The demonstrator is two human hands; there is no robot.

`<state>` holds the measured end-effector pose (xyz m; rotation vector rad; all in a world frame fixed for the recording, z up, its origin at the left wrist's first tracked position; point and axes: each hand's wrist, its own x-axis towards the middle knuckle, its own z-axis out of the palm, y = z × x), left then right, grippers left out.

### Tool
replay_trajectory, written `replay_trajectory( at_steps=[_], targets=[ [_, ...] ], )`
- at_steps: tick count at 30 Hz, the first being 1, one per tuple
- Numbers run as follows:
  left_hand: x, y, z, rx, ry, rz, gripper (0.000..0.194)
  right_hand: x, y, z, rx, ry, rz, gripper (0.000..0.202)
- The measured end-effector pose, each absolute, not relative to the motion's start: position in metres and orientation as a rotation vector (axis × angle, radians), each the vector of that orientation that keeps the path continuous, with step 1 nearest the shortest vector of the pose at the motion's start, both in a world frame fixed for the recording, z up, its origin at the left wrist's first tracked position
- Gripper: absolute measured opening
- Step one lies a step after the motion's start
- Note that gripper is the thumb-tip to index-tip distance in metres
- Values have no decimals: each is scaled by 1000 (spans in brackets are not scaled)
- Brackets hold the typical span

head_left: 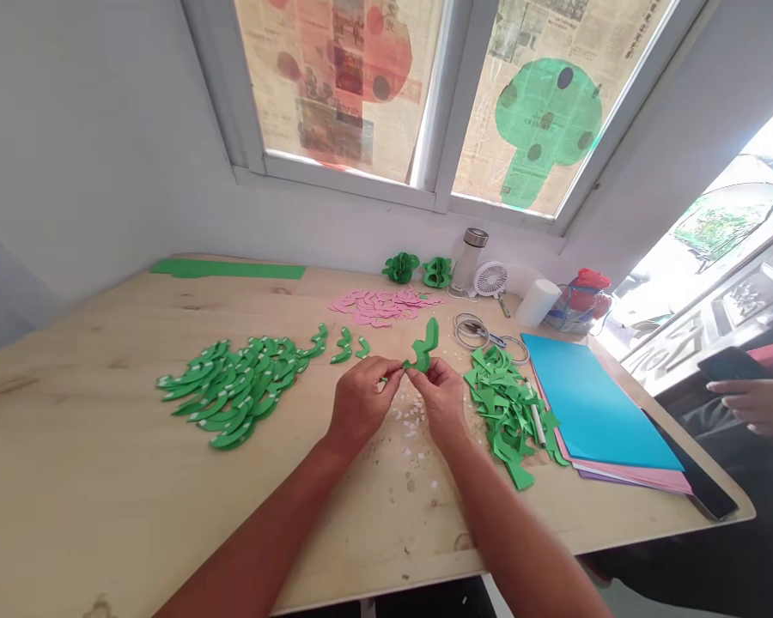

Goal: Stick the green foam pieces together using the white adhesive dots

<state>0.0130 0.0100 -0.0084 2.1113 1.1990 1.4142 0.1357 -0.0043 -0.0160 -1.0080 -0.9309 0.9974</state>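
Note:
Between my two hands, above the table's middle, is a wavy green paper cutout (425,345) held upright. My right hand (439,399) pinches it near its lower edge. My left hand (364,399) has thumb and forefinger pressed together at the cutout's lower left end. Small white paper bits (412,421) are scattered on the wood below. Left of my hands lies a pile of green paper cutouts (241,386) with small white patches on them. A few shorter green pieces (343,346) lie just beyond my left hand.
Green scraps (506,412) and a white marker (537,421) lie right, beside blue paper sheets (605,403). Scissors (483,330), pink cutouts (383,305), a small fan (490,278), a bottle (469,259) and green paper ornaments (401,268) stand further back. Another person's hand (757,403) is at far right.

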Motion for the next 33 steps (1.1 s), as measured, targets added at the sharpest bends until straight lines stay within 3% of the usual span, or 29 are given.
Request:
replay_trajectory(
  at_steps=[33],
  targets=[
    [18,12,-9,1475,1127,1345,19,140,0,-21,-992,-904,1043,22]
  ],
)
